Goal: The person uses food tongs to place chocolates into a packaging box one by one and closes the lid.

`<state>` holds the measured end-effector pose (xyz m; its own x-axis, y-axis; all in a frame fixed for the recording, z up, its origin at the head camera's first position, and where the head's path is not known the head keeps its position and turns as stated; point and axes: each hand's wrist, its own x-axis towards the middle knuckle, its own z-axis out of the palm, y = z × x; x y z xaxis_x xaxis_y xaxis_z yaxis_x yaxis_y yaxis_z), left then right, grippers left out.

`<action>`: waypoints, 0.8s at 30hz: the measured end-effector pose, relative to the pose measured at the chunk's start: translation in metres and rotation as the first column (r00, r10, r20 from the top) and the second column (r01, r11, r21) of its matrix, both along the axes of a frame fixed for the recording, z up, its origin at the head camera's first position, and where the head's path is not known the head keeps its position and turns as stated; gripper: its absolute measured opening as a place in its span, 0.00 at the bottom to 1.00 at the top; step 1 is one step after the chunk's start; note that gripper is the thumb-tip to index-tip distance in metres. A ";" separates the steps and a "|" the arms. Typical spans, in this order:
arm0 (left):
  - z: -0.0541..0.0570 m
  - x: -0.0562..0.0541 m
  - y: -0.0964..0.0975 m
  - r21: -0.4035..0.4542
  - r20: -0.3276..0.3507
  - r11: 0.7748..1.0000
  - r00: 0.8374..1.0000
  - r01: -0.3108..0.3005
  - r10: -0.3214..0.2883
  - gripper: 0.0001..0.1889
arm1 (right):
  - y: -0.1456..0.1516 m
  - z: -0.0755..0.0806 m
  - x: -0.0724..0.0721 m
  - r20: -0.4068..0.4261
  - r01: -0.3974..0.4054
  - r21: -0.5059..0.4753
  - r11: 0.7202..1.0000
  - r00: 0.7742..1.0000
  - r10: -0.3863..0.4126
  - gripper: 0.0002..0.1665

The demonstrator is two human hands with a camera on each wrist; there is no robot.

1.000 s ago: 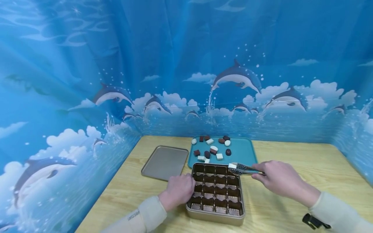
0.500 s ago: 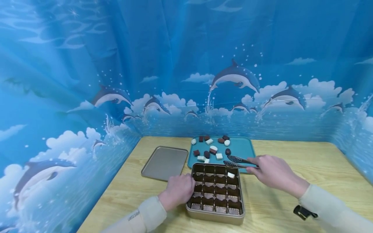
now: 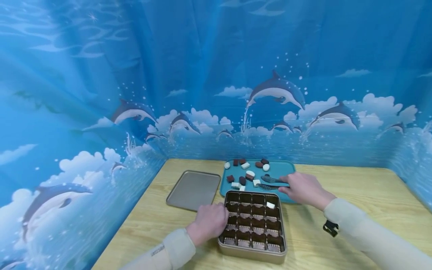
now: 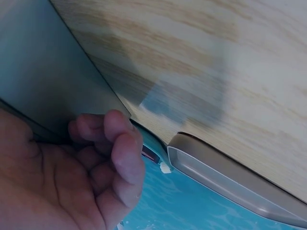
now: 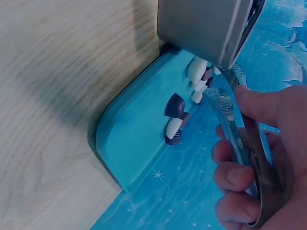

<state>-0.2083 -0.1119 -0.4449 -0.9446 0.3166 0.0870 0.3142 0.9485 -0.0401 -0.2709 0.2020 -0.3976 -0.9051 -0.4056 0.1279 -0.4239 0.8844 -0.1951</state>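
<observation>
In the head view, my right hand holds metal tongs between thumb and fingers. The tongs' perforated tips stand apart with no piece between them, over the teal tray, near a white square chocolate and a dark one partly hidden behind the upper tip. At its left rim my left hand holds a bronze-coloured metal box, fingers curled at its side wall in the left wrist view. The box has a brown divided insert. One white chocolate sits in its back-right compartment.
Several dark, brown and white chocolates lie spread on the tray behind the box. A flat metal lid rests on the wooden table to the left. A blue dolphin-print curtain stands around the table's back and left side.
The tongs have released the white chocolate into the back-right compartment. My right hand has since carried the tongs back and left over the tray. The left hand stays at the box.
</observation>
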 end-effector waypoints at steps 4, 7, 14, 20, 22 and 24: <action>0.001 0.001 0.001 -0.004 -0.001 1.000 1.000 0.002 -0.002 0.20 | -0.004 -0.005 -0.009 0.018 0.002 0.001 1.000 1.000 -0.002 0.27; 0.001 0.002 0.001 -0.003 -0.008 1.000 1.000 0.006 -0.006 0.20 | -0.006 -0.009 -0.015 0.028 -0.005 0.007 1.000 1.000 0.005 0.27; 0.000 0.002 0.001 -0.010 -0.010 1.000 1.000 0.009 -0.009 0.21 | -0.009 -0.018 -0.026 0.064 -0.010 -0.005 1.000 0.998 0.010 0.28; 0.001 0.002 0.002 -0.008 -0.019 1.000 1.000 -0.001 0.001 0.21 | -0.014 -0.020 -0.029 0.092 0.004 -0.002 1.000 0.996 -0.004 0.26; 0.001 0.002 0.002 -0.009 -0.022 1.000 1.000 -0.003 0.003 0.21 | -0.016 -0.020 -0.029 0.092 0.006 0.000 1.000 0.996 -0.006 0.25; 0.001 0.002 0.002 -0.007 -0.024 1.000 1.000 -0.001 0.001 0.21 | -0.018 -0.021 -0.029 0.085 0.007 -0.005 1.000 0.996 -0.006 0.23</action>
